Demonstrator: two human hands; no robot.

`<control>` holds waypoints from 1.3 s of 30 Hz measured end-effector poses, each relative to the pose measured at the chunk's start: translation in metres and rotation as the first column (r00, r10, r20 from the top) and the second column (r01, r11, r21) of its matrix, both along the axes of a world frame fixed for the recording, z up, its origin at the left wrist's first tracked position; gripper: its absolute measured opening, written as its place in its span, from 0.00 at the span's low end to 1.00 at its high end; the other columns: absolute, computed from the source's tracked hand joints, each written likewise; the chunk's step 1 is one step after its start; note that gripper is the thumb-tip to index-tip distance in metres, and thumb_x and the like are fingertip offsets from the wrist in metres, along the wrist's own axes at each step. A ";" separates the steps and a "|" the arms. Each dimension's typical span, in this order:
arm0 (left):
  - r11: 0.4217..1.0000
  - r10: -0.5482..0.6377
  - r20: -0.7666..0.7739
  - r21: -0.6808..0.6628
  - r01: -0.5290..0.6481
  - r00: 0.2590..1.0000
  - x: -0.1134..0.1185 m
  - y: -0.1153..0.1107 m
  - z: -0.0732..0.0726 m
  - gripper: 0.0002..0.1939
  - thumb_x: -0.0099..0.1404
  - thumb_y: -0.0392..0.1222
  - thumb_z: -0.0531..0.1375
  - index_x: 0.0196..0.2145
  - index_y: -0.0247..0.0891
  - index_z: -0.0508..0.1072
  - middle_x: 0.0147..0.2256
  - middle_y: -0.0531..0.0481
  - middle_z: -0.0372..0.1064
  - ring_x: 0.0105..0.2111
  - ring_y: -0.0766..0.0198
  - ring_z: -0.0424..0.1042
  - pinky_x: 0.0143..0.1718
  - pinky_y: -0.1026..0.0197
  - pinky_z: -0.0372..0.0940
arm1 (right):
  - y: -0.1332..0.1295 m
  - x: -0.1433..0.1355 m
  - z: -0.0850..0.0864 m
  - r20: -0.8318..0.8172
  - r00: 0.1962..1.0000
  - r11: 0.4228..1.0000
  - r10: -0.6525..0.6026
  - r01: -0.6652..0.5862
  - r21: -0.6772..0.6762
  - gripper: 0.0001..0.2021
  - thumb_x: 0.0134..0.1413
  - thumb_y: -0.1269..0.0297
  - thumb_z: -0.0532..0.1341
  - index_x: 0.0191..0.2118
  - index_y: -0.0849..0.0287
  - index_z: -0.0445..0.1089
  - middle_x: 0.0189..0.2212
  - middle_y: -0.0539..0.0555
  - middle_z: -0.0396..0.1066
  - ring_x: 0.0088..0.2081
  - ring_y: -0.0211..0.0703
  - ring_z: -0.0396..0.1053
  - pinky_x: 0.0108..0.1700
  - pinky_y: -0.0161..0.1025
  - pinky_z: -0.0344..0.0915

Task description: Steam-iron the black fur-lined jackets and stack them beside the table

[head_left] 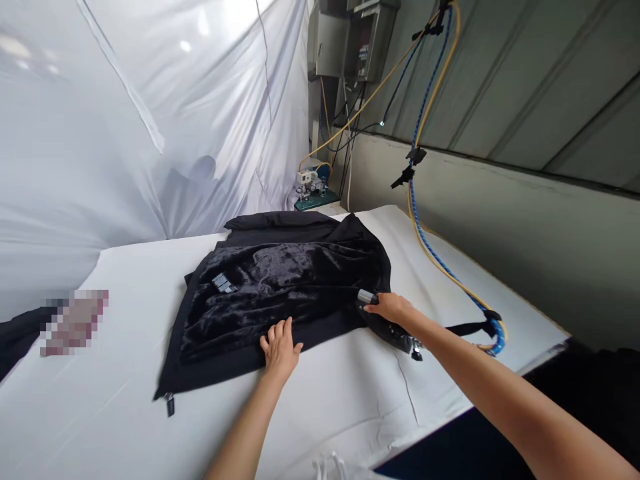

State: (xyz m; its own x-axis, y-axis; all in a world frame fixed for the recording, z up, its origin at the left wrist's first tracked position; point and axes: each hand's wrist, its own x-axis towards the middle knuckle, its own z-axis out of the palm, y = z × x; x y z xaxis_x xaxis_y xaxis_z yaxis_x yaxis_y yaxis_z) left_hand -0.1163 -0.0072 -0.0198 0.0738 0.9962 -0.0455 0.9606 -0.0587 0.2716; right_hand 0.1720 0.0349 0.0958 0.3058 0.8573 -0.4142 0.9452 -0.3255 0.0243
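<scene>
A black garment lies spread on a white-covered table, its dark plush lining facing up. A white printed label shows on the lining at the left, and a zipper pull hangs off the near left corner. My left hand lies with spread fingers on the garment's near edge. At the garment's right side, my right hand is closed around the handle of a dark steam iron. The iron rests on or just above the near right edge; its underside is hidden.
A blue hose and a yellow cable hang down to the iron's rear at the right. White sheeting drapes behind the table. A small sewing machine stands at the back. A blurred patch and dark sleeve appear at left.
</scene>
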 end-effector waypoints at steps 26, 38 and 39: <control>0.869 -0.496 -0.072 -0.049 0.493 0.866 0.253 0.012 0.014 0.18 0.64 0.31 0.43 0.47 0.42 0.64 0.39 0.46 0.61 0.37 0.62 0.65 0.35 0.61 0.61 | -0.025 0.215 0.012 -0.091 0.994 0.993 -0.063 0.071 0.090 0.30 0.42 0.35 0.49 0.40 0.53 0.69 0.37 0.58 0.71 0.37 0.52 0.68 0.31 0.39 0.60; 0.974 -0.223 0.199 0.093 0.208 0.954 0.150 0.051 0.020 0.18 0.63 0.35 0.47 0.47 0.47 0.68 0.51 0.49 0.59 0.52 0.59 0.54 0.53 0.53 0.53 | -0.021 0.114 0.012 -0.186 0.885 0.902 0.428 -0.430 0.032 0.28 0.42 0.38 0.53 0.40 0.54 0.68 0.35 0.58 0.72 0.38 0.53 0.68 0.34 0.39 0.58; 0.982 -0.187 0.151 0.042 0.182 0.971 0.140 0.057 0.020 0.19 0.63 0.38 0.48 0.50 0.51 0.65 0.55 0.50 0.54 0.55 0.54 0.49 0.54 0.46 0.51 | -0.021 0.104 0.008 -0.181 0.866 0.883 0.466 -0.470 0.023 0.28 0.42 0.37 0.53 0.41 0.54 0.68 0.35 0.59 0.72 0.38 0.54 0.68 0.34 0.40 0.58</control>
